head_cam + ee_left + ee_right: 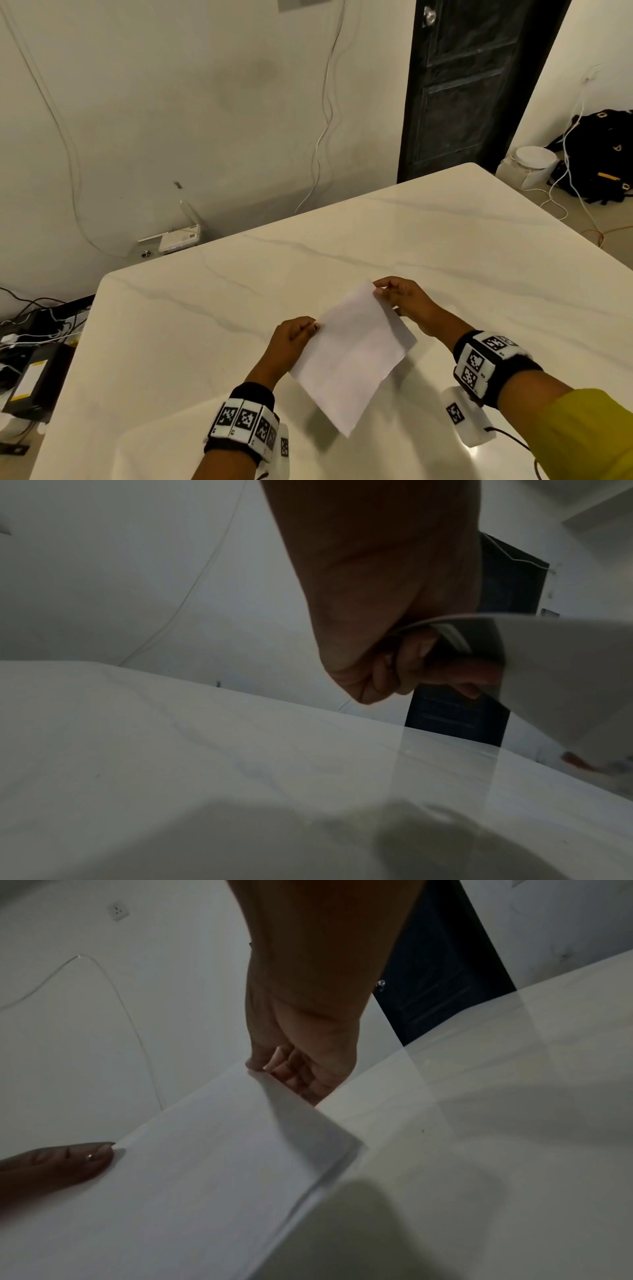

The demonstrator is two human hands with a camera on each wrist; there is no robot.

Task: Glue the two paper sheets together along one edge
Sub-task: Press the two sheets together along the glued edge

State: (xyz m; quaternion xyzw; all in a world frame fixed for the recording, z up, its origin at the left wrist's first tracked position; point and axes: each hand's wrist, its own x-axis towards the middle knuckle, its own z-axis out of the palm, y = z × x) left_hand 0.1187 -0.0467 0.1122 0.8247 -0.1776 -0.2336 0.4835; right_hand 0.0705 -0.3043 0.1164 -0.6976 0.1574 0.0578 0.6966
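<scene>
White marble-patterned table (376, 240) fills the lower part of the head view, set against one pale wall and one dark door (479, 85). Two hands hold the paper sheets (352, 356) above the tabletop, tilted, with the lower corner pointing back toward the person. From the head camera the paper reads as one white rectangle; the right wrist view shows a second edge just offset along the near side (322, 1185), so two sheets lie stacked, one on the other. The left hand (294, 337) pinches the stack's left corner, thumb on top and fingers curled underneath. The right hand (404, 296) pinches the far corner between thumb and fingertips, its other fingers curled. Each wrist wears one band of black-and-white markers. On the floor at the far right sit one black bag (603, 157) and one white round-lidded container (529, 164). Several white cables run along the wall.
</scene>
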